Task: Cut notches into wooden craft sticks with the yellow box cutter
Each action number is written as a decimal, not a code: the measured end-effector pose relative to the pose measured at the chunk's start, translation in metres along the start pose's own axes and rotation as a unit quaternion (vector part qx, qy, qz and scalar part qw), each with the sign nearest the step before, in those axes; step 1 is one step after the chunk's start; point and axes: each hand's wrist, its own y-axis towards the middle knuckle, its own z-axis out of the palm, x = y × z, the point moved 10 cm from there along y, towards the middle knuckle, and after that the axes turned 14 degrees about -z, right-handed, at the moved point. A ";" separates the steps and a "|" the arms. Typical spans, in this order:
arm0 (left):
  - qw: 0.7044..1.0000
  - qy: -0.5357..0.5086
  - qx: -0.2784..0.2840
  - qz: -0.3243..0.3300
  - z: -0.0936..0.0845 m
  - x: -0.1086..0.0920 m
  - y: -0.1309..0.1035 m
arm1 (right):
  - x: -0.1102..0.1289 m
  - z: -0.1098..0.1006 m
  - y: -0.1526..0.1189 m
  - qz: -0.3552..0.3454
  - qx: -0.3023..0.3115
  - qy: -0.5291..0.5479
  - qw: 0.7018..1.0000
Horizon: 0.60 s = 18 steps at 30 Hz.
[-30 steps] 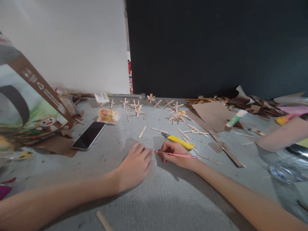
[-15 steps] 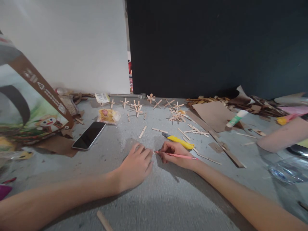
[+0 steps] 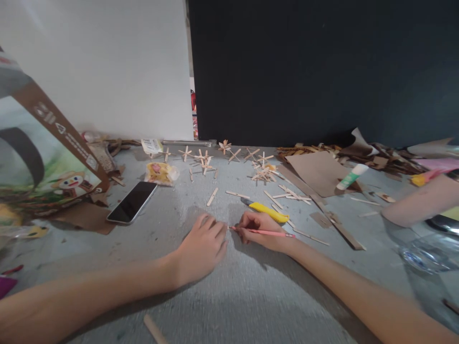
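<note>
My right hand (image 3: 260,228) pinches a pink pencil (image 3: 276,233), its tip pointing left toward the fingers of my left hand. My left hand (image 3: 206,241) rests on the grey surface, fingers bent and pressed together; whatever lies under its fingertips is hidden. Just beyond my right hand is a yellow utility knife (image 3: 270,211). Single wooden craft sticks lie farther off, one stick (image 3: 212,196) ahead of my left hand and another stick (image 3: 237,194) near the knife. Behind them stand crossed-stick pieces (image 3: 203,160) and a small heap of sticks (image 3: 265,172).
To the left are a phone (image 3: 132,202), a snack packet (image 3: 162,173) and a large printed bag (image 3: 53,157). Cardboard (image 3: 315,173), a glue stick (image 3: 352,176), a pinkish cylinder (image 3: 418,200) and clear plastic (image 3: 430,253) lie to the right. One wooden stick (image 3: 155,328) is near the front.
The pencil and both hands stay in nearly the same place; the view shifts very slightly.
</note>
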 end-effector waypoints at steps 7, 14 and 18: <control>1.000 0.011 0.006 0.003 0.001 -0.001 0.000 | -0.001 0.000 0.000 -0.009 0.005 0.008 1.000; 1.000 0.009 0.004 0.004 0.000 0.000 -0.001 | -0.003 -0.001 0.000 0.002 0.001 -0.007 1.000; 1.000 0.009 0.002 0.002 0.000 0.000 -0.001 | -0.003 -0.002 -0.001 -0.001 -0.005 -0.014 1.000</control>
